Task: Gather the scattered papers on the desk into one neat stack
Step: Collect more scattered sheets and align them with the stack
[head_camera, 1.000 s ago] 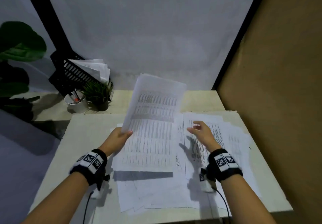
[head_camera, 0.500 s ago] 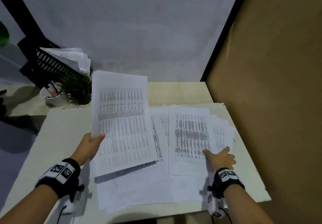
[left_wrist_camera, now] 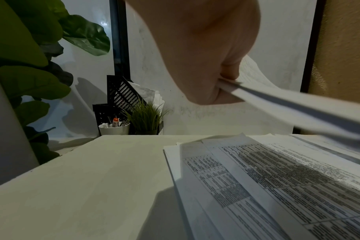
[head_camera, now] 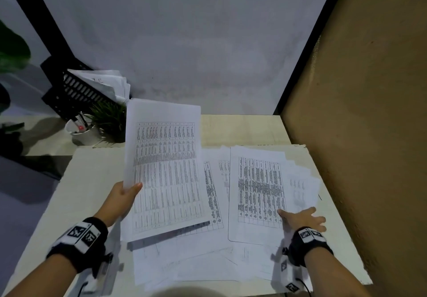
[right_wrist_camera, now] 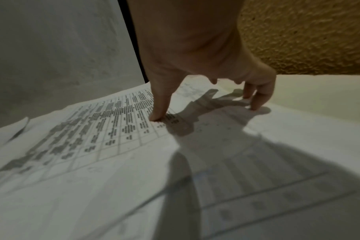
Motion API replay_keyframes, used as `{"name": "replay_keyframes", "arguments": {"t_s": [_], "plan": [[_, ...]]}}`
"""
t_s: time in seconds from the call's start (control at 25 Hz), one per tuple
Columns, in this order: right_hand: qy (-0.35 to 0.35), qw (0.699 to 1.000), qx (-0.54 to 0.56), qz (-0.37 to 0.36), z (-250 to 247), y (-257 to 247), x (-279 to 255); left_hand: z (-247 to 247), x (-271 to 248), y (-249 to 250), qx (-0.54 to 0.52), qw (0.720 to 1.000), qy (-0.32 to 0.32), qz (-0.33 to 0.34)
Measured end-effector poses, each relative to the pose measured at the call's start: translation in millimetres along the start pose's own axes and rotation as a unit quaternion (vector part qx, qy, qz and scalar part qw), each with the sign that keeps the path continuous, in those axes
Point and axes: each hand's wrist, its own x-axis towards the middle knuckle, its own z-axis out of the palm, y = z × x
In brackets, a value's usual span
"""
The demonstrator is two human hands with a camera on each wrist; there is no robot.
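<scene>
Several printed sheets lie scattered and overlapping across the pale desk [head_camera: 92,181]. My left hand [head_camera: 126,195] pinches a thin bunch of table-printed papers [head_camera: 166,169] by its left edge, lifted and tilted above the desk; the pinch shows close up in the left wrist view [left_wrist_camera: 226,81]. My right hand [head_camera: 300,219] presses spread fingertips [right_wrist_camera: 157,116] down on another printed sheet [head_camera: 258,192] at the right, near its lower right corner. More loose sheets [head_camera: 184,264] lie underneath toward the front edge.
At the back left stand a black file rack with papers [head_camera: 76,88], a white pen cup [head_camera: 83,132] and a small grass plant [head_camera: 108,118]. A brown textured wall [head_camera: 369,134] borders the desk's right side. Big green leaves [left_wrist_camera: 31,65] hang at the far left.
My right hand dropped from above the papers to press on the right sheet near its lower corner. The left hand's bunch swung left and tilted flatter.
</scene>
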Motion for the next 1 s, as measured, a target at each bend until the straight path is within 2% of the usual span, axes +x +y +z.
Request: {"name": "replay_keyframes", "arguments": {"t_s": [0.2, 0.36, 0.56, 0.64, 0.72, 0.84, 0.92, 1.0], "plan": [[0.017, 1.0, 0.007, -0.01, 4.9, 10.0, 10.7, -0.4, 3.7, -1.3, -0.008, 1.0, -0.01, 0.004], [0.057, 0.998, 0.016, -0.026, 7.3, 7.0, 0.0, 4.5, 4.6, 2.3, -0.015, 1.0, -0.027, 0.008], [0.062, 0.994, 0.0, -0.086, 9.9, 3.8, -2.3, 4.9, 6.6, 4.6, -0.019, 1.0, -0.021, 0.007], [0.049, 0.993, 0.041, -0.103, 11.5, 3.5, -2.0, 3.1, 6.2, 3.6, -0.018, 1.0, -0.019, 0.004], [0.007, 0.983, 0.164, -0.081, 12.1, 3.8, -1.7, 0.0, 5.0, 1.3, -0.017, 1.0, -0.014, 0.001], [-0.127, 0.928, 0.35, -0.01, 13.2, 0.1, 1.6, -4.0, 2.4, -3.3, -0.014, 1.0, -0.008, 0.001], [-0.169, 0.92, 0.355, -0.006, 17.0, -9.5, -1.2, -3.8, 0.5, -5.5, -0.012, 1.0, -0.005, 0.001], [-0.139, 0.929, 0.341, -0.021, 24.5, -19.7, -11.1, -4.0, -1.8, -7.3, -0.01, 1.0, 0.0, 0.001]]}}
